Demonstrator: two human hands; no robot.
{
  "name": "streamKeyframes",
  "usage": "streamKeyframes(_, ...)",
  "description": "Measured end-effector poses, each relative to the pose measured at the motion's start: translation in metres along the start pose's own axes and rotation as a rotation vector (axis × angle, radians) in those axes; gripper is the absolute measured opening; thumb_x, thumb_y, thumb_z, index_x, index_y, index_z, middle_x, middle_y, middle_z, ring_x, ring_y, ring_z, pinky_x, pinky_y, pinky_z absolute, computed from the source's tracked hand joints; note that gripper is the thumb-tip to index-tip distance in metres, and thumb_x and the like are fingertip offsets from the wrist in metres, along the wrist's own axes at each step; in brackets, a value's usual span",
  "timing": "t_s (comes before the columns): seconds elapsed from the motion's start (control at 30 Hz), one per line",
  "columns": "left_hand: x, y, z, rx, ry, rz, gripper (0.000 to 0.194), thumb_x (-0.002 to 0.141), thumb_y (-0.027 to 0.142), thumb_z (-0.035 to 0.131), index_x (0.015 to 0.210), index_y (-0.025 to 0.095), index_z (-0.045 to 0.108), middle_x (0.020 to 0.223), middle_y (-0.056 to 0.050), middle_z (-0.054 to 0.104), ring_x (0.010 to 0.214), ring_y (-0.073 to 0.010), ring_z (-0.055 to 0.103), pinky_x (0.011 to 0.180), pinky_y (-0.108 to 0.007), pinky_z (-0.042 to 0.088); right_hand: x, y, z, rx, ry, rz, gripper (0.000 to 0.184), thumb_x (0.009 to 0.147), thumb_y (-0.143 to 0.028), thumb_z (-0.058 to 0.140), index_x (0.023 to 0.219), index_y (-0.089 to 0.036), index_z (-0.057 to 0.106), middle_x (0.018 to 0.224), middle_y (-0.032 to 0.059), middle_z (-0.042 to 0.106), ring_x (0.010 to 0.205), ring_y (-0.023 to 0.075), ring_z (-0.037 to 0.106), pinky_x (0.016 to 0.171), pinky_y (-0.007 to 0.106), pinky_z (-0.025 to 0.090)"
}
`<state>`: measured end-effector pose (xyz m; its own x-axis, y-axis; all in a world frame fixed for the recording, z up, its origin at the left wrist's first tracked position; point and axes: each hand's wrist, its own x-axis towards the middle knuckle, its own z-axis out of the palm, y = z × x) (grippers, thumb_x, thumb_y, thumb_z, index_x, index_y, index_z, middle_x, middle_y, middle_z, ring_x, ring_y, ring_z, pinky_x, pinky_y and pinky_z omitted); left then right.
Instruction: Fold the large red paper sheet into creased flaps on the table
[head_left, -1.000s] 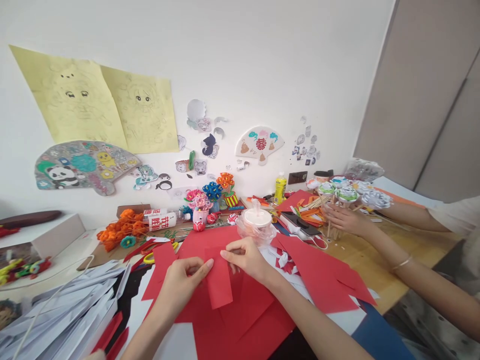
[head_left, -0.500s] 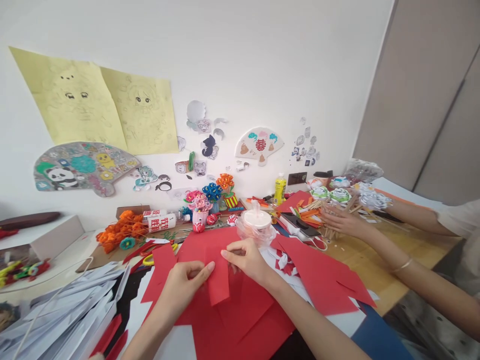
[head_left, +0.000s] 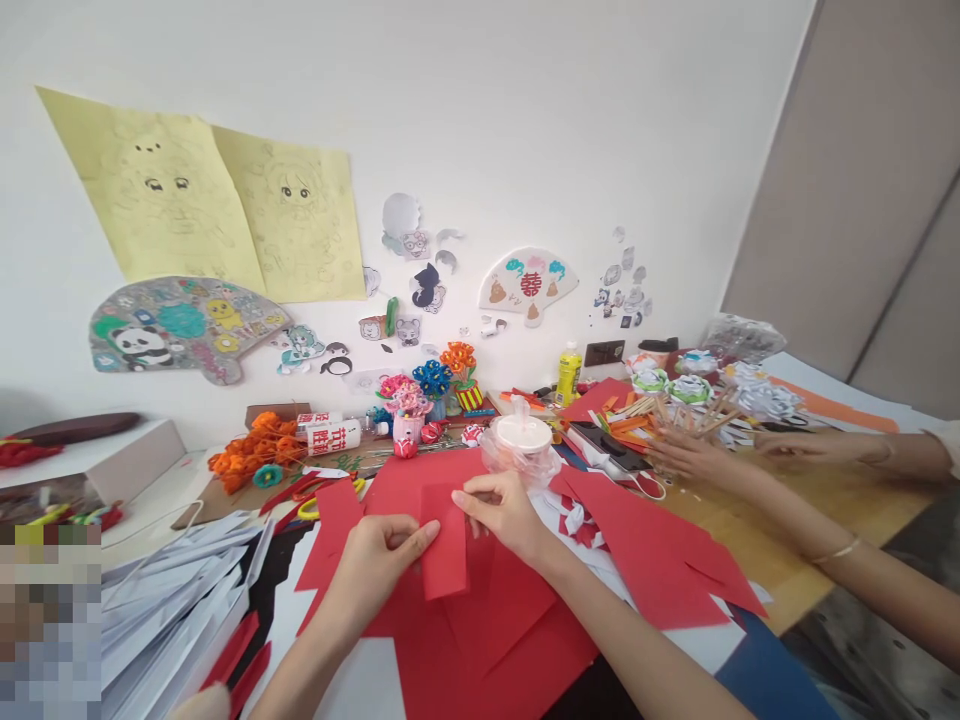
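So the red paper strip [head_left: 445,550] is held up over the middle of the red sheets [head_left: 420,660], pinched along its left edge by the left hand [head_left: 381,555] and near its upper right by the right hand [head_left: 502,512], both grips pretty narrow. Compared with half a second ago, the strip has been straightened a bit and looks less slanted. The whole view has been swung slightly too, so everything sits further right. Over on the right, one hand [head_left: 799,447] of another person can now be seen above the wood, where only the forearm showed clearly before; their other hand [head_left: 686,455] is kept by the wooden sticks [head_left: 701,415].

Just beyond the right hand, a lidded cup [head_left: 523,434] in clear plastic is parked, kinda crowding the far edge of the red sheets. Red-handled scissors with yellow bits [head_left: 309,508] are left beyond the left hand, and folded white paper [head_left: 180,600] is piled further left. Small craft flowers [head_left: 432,378] and a yellow bottle [head_left: 568,373] are lined up near the wall.

The surface [head_left: 780,585] is mostly buried in paper, with bare wood showing at right. Yellow drawings [head_left: 300,235] and painted fans [head_left: 529,287] are put up on the white wall [head_left: 585,120].
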<state>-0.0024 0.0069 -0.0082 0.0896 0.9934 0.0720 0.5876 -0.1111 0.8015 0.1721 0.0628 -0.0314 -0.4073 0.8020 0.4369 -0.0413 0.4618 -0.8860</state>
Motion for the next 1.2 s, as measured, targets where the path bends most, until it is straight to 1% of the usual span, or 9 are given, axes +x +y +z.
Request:
streamKeyframes(0.07, -0.001, 0.002, -0.001, -0.030, -0.068, -0.001, 0.051, 0.070, 0.064, 0.047, 0.050, 0.017, 0.044, 0.049, 0.003, 0.043, 0.050, -0.0099, 0.035, 0.048, -0.022, 0.027, 0.000, 0.000, -0.001, -0.001, 0.011, 0.003, 0.045, 0.080, -0.047, 0.055, 0.047, -0.017, 0.048, 0.042, -0.0018, 0.049, 0.041, 0.0092, 0.045, 0.044, 0.022, 0.034)
streamKeyframes(0.13, -0.002, 0.003, -0.001, -0.042, -0.089, -0.002, 0.050, 0.070, 0.063, 0.047, 0.050, 0.017, 0.046, 0.050, 0.002, 0.047, 0.050, -0.0108, 0.039, 0.050, -0.022, 0.029, 0.000, 0.000, -0.001, -0.002, 0.031, 0.017, 0.045, 0.079, -0.048, 0.054, 0.048, -0.017, 0.048, 0.042, -0.0016, 0.050, 0.040, 0.0092, 0.045, 0.043, 0.022, 0.034)
streamKeyframes(0.33, -0.002, 0.000, 0.002, 0.146, 0.126, 0.079, 0.045, 0.074, 0.054, 0.047, 0.049, 0.018, 0.039, 0.047, 0.005, 0.035, 0.049, -0.0097, 0.031, 0.049, -0.022, 0.023, 0.000, -0.001, 0.000, 0.018, 0.068, 0.033, 0.045, 0.079, -0.049, 0.055, 0.049, -0.017, 0.048, 0.041, -0.0017, 0.050, 0.039, 0.0087, 0.045, 0.042, 0.022, 0.032)
streamKeyframes(0.43, -0.002, 0.000, 0.003, 0.133, 0.069, 0.114, 0.043, 0.076, 0.052, 0.045, 0.051, 0.018, 0.038, 0.050, 0.005, 0.035, 0.051, -0.0100, 0.032, 0.050, -0.022, 0.024, 0.001, -0.002, -0.001, 0.021, 0.101, 0.024, 0.043, 0.079, -0.048, 0.055, 0.049, -0.017, 0.048, 0.042, -0.0016, 0.051, 0.039, 0.0091, 0.046, 0.042, 0.022, 0.032)
streamKeyframes(0.53, -0.002, -0.001, 0.002, 0.144, 0.005, 0.101, 0.043, 0.076, 0.051, 0.045, 0.050, 0.019, 0.037, 0.048, 0.005, 0.037, 0.049, -0.0100, 0.032, 0.049, -0.023, 0.024, 0.001, -0.001, -0.001, 0.026, 0.120, 0.025, 0.043, 0.079, -0.048, 0.055, 0.050, -0.017, 0.048, 0.041, -0.0015, 0.051, 0.039, 0.0093, 0.046, 0.042, 0.022, 0.032)
streamKeyframes(0.7, 0.000, -0.004, 0.002, 0.104, 0.007, 0.043, 0.042, 0.078, 0.051, 0.040, 0.051, 0.019, 0.040, 0.046, 0.002, 0.051, 0.048, -0.0121, 0.042, 0.050, -0.023, 0.027, 0.002, 0.002, 0.000, 0.017, 0.142, 0.043, 0.045, 0.078, -0.051, 0.055, 0.050, -0.017, 0.048, 0.040, -0.0015, 0.051, 0.038, 0.0091, 0.046, 0.041, 0.022, 0.032)
streamKeyframes(0.87, -0.001, -0.003, -0.001, 0.030, -0.021, 0.057, 0.037, 0.076, 0.051, 0.043, 0.057, 0.019, 0.046, 0.052, 0.002, 0.056, 0.056, -0.0150, 0.053, 0.053, -0.023, 0.031, 0.001, 0.000, 0.000, 0.030, 0.204, 0.038, 0.043, 0.078, -0.050, 0.055, 0.052, -0.017, 0.051, 0.040, -0.0021, 0.050, 0.037, 0.0092, 0.046, 0.040, 0.021, 0.034)
streamKeyframes(1.07, 0.001, -0.003, -0.010, 0.133, 0.120, 0.036, 0.036, 0.074, 0.050, 0.044, 0.058, 0.019, 0.052, 0.052, 0.000, 0.057, 0.055, -0.0167, 0.052, 0.054, -0.024, 0.032, 0.004, 0.003, 0.001, 0.131, 0.183, 0.103, 0.038, 0.073, -0.048, 0.060, 0.055, -0.015, 0.056, 0.041, -0.0007, 0.055, 0.038, 0.0100, 0.050, 0.041, 0.022, 0.038)
streamKeyframes(1.2, 0.003, -0.004, -0.018, 0.214, 0.245, 0.032, 0.033, 0.075, 0.048, 0.042, 0.066, 0.020, 0.057, 0.062, -0.001, 0.062, 0.059, -0.0171, 0.053, 0.057, -0.024, 0.034, 0.006, 0.007, 0.002, 0.249, 0.079, 0.227, 0.035, 0.064, -0.045, 0.066, 0.056, -0.013, 0.055, 0.052, 0.0030, 0.063, 0.039, 0.0114, 0.055, 0.039, 0.021, 0.038)
